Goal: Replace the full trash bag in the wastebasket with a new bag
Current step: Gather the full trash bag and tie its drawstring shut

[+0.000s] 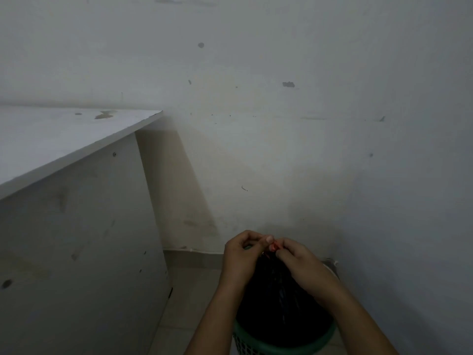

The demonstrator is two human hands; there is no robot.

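The black plastic trash bag (279, 303) is seated in the green lattice wastebasket (256, 345), placed right of the white wooden cabinet (76, 226), before the white wall (281, 149)

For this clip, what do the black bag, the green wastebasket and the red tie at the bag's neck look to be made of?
Black bag: thin plastic film, slightly glossy, gathered into fine pleats with pale streaks of shine. Green wastebasket: moulded plastic by its look, with a smooth rim above a lattice wall. Red tie: too small and blurred to settle; possibly plastic drawstring or a band, pinched between the left hand and right hand.
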